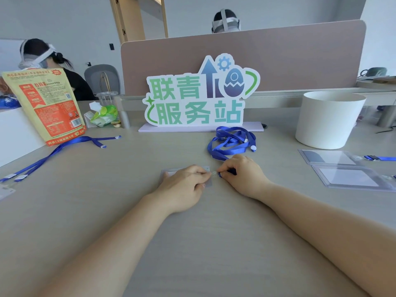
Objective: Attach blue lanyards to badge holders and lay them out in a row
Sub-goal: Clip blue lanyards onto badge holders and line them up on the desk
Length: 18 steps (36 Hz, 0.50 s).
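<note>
A clear badge holder (169, 172) lies flat on the desk at the centre, mostly covered by my left hand (186, 185), which pinches its right edge. My right hand (240, 172) pinches the clip end of a blue lanyard (230, 142) right at the holder's clear tab. The rest of that lanyard lies bunched just behind my right hand. Two badge holders (342, 168) with lanyards attached lie side by side at the right. A loose blue lanyard (57, 150) stretches across the left of the desk.
A green-and-blue sign (199, 99) stands at the back centre against a partition. A white tub (327, 118) stands at the back right. An orange snack bag (47, 106) and tissues (105, 114) are at the back left. Two people sit beyond.
</note>
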Tool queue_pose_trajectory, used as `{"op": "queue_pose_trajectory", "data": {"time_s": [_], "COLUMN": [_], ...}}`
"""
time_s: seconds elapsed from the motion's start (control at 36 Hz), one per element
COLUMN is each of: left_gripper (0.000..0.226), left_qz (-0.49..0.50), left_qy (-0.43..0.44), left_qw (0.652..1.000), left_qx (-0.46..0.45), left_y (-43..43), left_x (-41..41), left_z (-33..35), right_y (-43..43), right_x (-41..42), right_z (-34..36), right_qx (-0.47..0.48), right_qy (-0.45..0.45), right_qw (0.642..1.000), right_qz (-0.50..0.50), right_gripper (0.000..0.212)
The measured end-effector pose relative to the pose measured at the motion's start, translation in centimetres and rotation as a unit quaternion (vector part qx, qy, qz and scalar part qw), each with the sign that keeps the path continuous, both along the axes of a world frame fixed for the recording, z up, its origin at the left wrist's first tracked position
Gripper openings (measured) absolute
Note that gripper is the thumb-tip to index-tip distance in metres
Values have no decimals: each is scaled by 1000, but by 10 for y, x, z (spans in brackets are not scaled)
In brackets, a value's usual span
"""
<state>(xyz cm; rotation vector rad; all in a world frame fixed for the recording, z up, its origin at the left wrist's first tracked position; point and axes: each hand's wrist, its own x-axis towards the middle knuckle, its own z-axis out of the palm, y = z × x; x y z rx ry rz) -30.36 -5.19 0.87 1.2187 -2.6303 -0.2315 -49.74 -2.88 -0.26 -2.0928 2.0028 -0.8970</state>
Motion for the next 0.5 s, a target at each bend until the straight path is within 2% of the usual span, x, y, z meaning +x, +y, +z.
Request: {"op": "queue_pose_trajectory", "data": {"time_s": [0.25,0.39,0.5], "left_gripper": [39,39,41], "left_qz": [6,-18,-21], "left_qy": [-16,43,41], "left_qw": [1000,999,999], "left_qx": [-8,14,17], "left_y": [1,-2,-1], "left_x": [-2,0,0], "left_z": [5,3,4], "right_y": [6,10,12], "right_x": [3,-2,-4], "right_z": [-2,-4,-2], "right_qx": [-53,-63,-59], "right_qy": [72,101,124], "right_qw": [996,992,989], "right_qz": [-18,34,52], "right_gripper": [19,21,24]}}
